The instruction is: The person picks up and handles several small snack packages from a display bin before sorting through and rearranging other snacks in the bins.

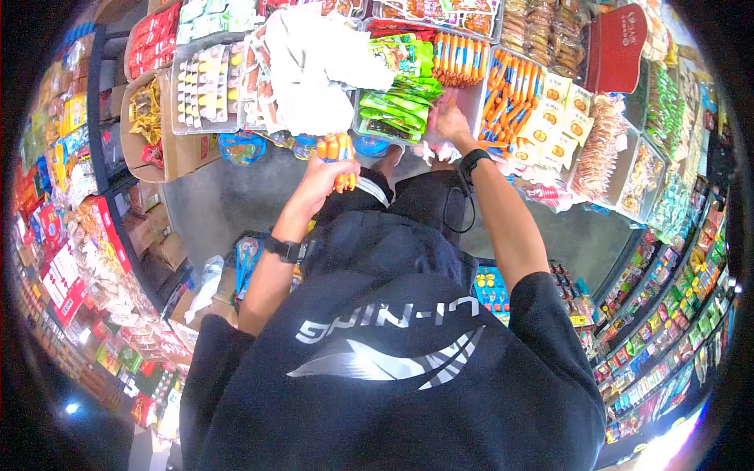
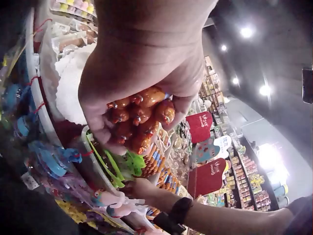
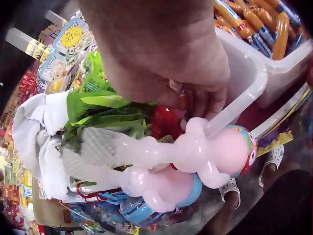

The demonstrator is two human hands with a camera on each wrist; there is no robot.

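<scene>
My left hand (image 1: 328, 174) grips a bundle of orange wrapped sausages (image 1: 343, 149) in front of the display. In the left wrist view the knotted ends of the sausages (image 2: 142, 115) poke out between its thumb and fingers. My right hand (image 1: 451, 122) reaches down into a clear plastic bin (image 1: 473, 102), just below a row of more orange sausages (image 1: 459, 59). Its fingers point downward in the right wrist view, beside a red item (image 3: 167, 122) and green packets (image 3: 105, 115). A bit of orange shows between those fingers; I cannot tell whether they hold it.
A white cloth (image 1: 310, 71) lies over bins left of the green packets. Another bin of orange sausages (image 1: 512, 98) and pale packets (image 1: 554, 118) stand to the right. Pink balloon-like toys (image 3: 195, 152) hang at the bin's front. A red sign (image 1: 618, 47) rises at the back right.
</scene>
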